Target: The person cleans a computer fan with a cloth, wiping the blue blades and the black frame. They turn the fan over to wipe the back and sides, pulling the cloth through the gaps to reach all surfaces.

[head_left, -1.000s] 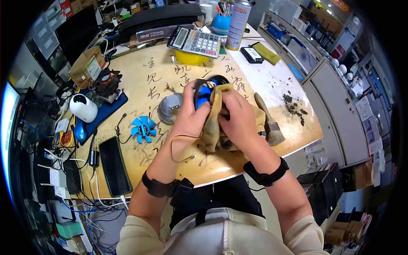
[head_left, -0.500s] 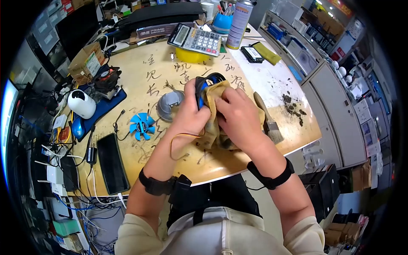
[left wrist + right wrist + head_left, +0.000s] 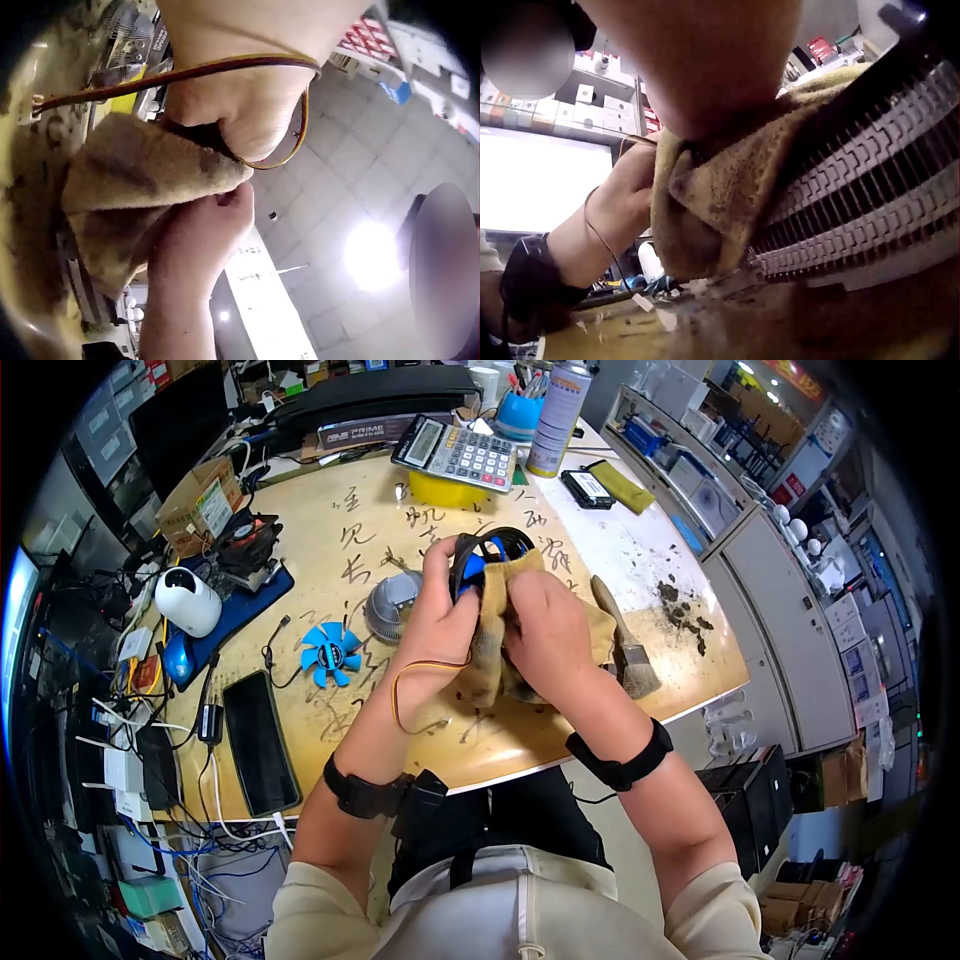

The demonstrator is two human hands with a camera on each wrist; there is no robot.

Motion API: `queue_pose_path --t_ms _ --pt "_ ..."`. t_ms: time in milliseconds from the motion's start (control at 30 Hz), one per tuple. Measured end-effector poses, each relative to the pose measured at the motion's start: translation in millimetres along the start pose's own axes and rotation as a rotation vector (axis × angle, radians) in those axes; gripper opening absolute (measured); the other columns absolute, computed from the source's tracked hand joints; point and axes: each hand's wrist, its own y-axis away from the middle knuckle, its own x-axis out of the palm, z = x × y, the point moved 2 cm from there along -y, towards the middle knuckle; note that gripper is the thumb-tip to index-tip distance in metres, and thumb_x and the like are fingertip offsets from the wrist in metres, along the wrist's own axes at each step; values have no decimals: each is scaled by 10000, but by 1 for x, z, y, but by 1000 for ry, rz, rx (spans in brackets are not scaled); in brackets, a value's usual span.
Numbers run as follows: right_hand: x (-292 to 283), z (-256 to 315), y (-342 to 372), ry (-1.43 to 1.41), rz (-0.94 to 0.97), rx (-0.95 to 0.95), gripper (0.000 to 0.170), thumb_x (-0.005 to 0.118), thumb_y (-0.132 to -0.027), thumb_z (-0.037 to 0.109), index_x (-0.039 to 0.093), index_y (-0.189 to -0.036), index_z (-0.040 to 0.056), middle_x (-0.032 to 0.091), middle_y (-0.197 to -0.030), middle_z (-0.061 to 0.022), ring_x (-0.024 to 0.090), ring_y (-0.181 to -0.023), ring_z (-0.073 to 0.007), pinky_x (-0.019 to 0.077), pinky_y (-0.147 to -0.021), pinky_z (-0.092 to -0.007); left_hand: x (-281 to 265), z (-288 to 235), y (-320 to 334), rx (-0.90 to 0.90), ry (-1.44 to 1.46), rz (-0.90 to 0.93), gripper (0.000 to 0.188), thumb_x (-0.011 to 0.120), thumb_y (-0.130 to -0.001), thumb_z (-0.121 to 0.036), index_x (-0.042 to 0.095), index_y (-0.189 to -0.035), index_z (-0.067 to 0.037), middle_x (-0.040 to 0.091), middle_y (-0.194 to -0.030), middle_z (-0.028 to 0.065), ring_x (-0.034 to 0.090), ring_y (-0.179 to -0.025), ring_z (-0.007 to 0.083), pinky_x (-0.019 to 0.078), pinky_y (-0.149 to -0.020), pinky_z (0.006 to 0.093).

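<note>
My left hand [image 3: 440, 625] grips a black round-rimmed fan frame [image 3: 516, 540] with blue parts [image 3: 474, 567] inside, raised over the table. A stained tan cloth [image 3: 490, 655] is draped against the frame's near side and hangs down. Fingers of my right hand [image 3: 550, 635] are curled into the cloth and pinch it, close beside the left hand. Part of the frame is hidden behind cloth and fingers. From it a thin multicoloured cable [image 3: 187, 73] loops across the left wrist. Metal cooling fins [image 3: 862, 172] show beside the cloth in the right wrist view.
Left of the hands lie a round grey heatsink [image 3: 390, 608], a blue fan [image 3: 330, 654] and a phone [image 3: 260, 742]. A brush [image 3: 637, 665] lies to the right, with dark dirt crumbs [image 3: 684, 612] beyond it. A calculator [image 3: 460, 455] and spray can [image 3: 558, 420] stand behind.
The right hand has shifted slightly left with the cloth, its fingers curled further into it. More of the black rim shows above the cloth. The left hand keeps its grip.
</note>
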Motion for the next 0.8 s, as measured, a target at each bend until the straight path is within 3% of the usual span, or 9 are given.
queue_pose_path --t_ms 100,167,233,333,467,567,600,767,800 --pt "-4 -8 6 -152 -154 103 258 577 -663 -11 490 -903 24 532 -813 -157 523 -770 -356 439 -645 -396 -4 -3 2 -187 299 -65 438 476 -854 -86 297 -1254 -63 513 -1021 102 501 -864 151 447 -766 275" --pt "-7 -12 4 -412 -192 307 384 618 -673 35 514 -1043 36 523 -893 -152 513 -832 -351 431 -749 -379 -2 -7 1 -224 521 -59 429 484 -883 -132 290 -1259 -63 502 -1058 98 504 -889 148 449 -760 260" --pt "-6 -9 1 -221 -175 241 457 625 -665 42 503 -1106 38 496 -1001 -155 476 -954 -343 395 -841 -381 3 -25 3 -274 687 -75 424 486 -895 -147 288 -1261 -65 499 -1067 97 504 -896 149 451 -762 263" --pt "-6 -5 -2 -246 -25 283 567 628 -633 35 458 -1174 20 450 -1119 -173 415 -1053 -343 340 -912 -382 5 -17 4 -262 554 -67 436 475 -902 -160 281 -1284 -79 469 -1152 92 482 -1016 173 430 -845 295" --pt "0 -1 -7 -103 56 276 593 587 -633 -3 399 -1195 -12 467 -1097 -183 417 -1057 -354 339 -898 -379 5 -3 7 -110 272 -8 460 478 -895 -141 262 -1298 -94 431 -1180 80 436 -1067 166 371 -905 284" --pt "3 1 -13 -160 -23 336 574 583 -631 -11 405 -1176 -15 478 -1083 -189 407 -1060 -366 338 -900 -393 3 -6 4 -27 235 34 499 492 -887 -153 217 -1289 -43 419 -1139 104 419 -1028 165 344 -901 270" --pt "5 2 -13 -144 -75 335 503 589 -637 -13 445 -1120 -16 520 -1003 -189 459 -1000 -359 378 -859 -394 2 -6 4 -29 229 41 503 493 -884 -142 215 -1290 -43 418 -1141 103 418 -1029 164 344 -901 269" --pt "8 -21 -10 -578 22 465 312 641 -684 34 528 -973 2 578 -849 -143 562 -788 -311 453 -705 -352 -1 -9 6 -158 269 2 511 500 -844 -47 239 -1283 -47 445 -1126 105 451 -995 159 380 -871 263" --pt "5 -27 -10 -660 92 443 340 644 -704 23 519 -1020 3 582 -895 -114 565 -823 -244 453 -737 -307 -1 -7 6 -145 295 -13 501 493 -838 -30 263 -1283 -52 457 -1134 100 463 -1001 161 393 -865 267"
